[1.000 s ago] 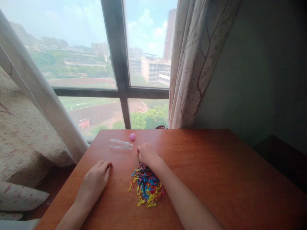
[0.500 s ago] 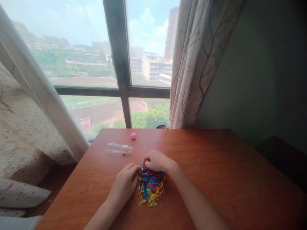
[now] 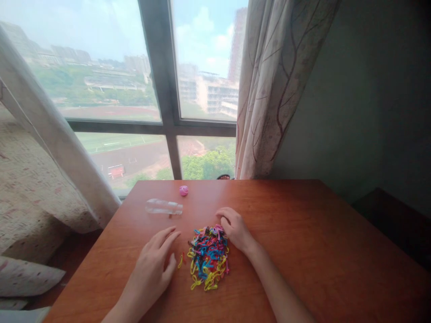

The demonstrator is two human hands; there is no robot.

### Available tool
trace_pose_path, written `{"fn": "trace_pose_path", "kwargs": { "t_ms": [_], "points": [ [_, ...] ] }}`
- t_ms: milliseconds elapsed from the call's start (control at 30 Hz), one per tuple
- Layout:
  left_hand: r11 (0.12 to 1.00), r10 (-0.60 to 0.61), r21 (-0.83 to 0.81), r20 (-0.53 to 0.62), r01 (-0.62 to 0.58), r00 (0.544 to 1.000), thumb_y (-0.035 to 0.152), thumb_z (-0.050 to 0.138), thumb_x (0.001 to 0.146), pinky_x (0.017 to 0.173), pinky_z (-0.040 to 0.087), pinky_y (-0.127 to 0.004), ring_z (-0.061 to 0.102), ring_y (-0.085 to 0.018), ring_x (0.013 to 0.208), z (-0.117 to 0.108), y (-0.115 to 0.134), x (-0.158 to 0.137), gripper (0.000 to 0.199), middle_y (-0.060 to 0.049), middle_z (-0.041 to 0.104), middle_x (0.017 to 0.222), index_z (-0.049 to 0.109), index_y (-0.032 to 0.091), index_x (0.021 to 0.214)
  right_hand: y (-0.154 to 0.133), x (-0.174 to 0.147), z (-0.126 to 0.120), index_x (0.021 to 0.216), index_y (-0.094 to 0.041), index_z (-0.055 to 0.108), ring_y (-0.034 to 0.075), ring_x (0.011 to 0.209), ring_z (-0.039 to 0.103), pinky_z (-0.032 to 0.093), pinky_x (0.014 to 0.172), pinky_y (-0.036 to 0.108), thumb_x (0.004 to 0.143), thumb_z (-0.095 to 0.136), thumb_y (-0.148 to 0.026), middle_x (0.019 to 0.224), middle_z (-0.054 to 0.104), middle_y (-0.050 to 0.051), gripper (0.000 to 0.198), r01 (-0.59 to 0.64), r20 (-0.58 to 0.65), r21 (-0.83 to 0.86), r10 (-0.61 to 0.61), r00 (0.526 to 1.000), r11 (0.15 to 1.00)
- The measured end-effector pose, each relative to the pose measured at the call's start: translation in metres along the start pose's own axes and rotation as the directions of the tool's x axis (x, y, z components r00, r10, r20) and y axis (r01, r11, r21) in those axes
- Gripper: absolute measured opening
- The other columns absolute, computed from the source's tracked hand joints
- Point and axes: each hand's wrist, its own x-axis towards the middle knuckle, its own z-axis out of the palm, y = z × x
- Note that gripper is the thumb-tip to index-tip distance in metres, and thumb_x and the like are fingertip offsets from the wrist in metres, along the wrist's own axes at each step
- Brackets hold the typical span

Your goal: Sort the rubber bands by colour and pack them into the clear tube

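Observation:
A heap of small elastic hair ties [image 3: 208, 258] in yellow, blue, red, black, pink and purple lies on the wooden table. To its left, my left hand [image 3: 155, 259] rests with fingers spread and holds nothing. One loose yellow hair tie [image 3: 181, 260] and a small red one lie between that hand and the heap. My right hand [image 3: 235, 228] is at the heap's upper right edge, fingers loosely curved and apart, with nothing visible in them. Its fingertips are close to the purple ties; whether they touch I cannot tell.
A clear plastic bottle [image 3: 163, 207] lies on its side at the back left of the table [image 3: 303, 233]. Behind it sits a pink ball-like object [image 3: 183, 190]. Beyond the back edge are a window and curtains [image 3: 266, 89].
Both hands have drawn apart from the top of the heap, left hand leftward and opening, right hand rightward. The heap's upper part is uncovered, and loose ties now show at its left.

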Motion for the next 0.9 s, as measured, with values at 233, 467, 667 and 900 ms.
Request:
{"fn": "trace_pose_path", "kwargs": {
  "t_ms": [233,467,667,900],
  "points": [
    [0.976,0.098,0.183,0.110,-0.117,0.989,0.025,0.053,0.082,0.109,0.037,-0.052,0.050,-0.031,0.128,0.008,-0.012,-0.004,0.049,-0.012,0.055,0.141,0.058,0.021,0.130,-0.019,-0.022,0.025,0.107,-0.016,0.066,0.023,0.105,0.057,0.044,0.097,0.038,0.090,0.042,-0.015,0.108,0.065,0.011,0.029,-0.030,-0.111,-0.048,0.024,0.993,0.998],
    [0.960,0.084,0.259,0.099,-0.107,0.992,0.029,0.046,0.091,0.115,0.023,-0.052,0.045,-0.031,0.134,0.029,0.017,0.007,0.049,-0.017,0.051,0.145,0.053,0.013,0.136,-0.038,-0.023,0.049,0.106,-0.016,0.067,0.024,0.105,0.057,0.045,0.097,0.039,0.090,0.043,-0.017,0.107,0.065,0.011,0.028,-0.010,-0.110,-0.085,0.001,0.994,0.996],
    [0.987,0.112,0.096,0.148,-0.127,0.983,0.019,0.043,0.087,0.114,0.032,-0.048,0.045,-0.028,0.136,0.035,0.037,0.019,0.053,-0.016,0.051,0.145,0.051,0.010,0.138,-0.044,-0.017,0.045,0.104,-0.017,0.068,0.019,0.098,0.062,0.048,0.092,0.032,0.092,0.040,-0.018,0.103,0.069,0.008,0.030,-0.030,-0.073,0.123,0.040,0.997,0.992],
    [0.957,-0.140,-0.245,0.089,0.158,0.986,0.017,0.032,0.089,0.106,0.047,-0.042,0.057,-0.024,0.125,0.030,0.035,0.029,0.050,-0.015,0.061,0.134,0.056,0.008,0.132,-0.029,-0.018,0.029,0.107,-0.016,0.068,0.019,0.102,0.065,0.049,0.091,0.031,0.097,0.033,-0.024,0.108,0.071,0.010,0.037,-0.125,-0.130,0.170,0.148,0.980,0.977]
  ]
}}
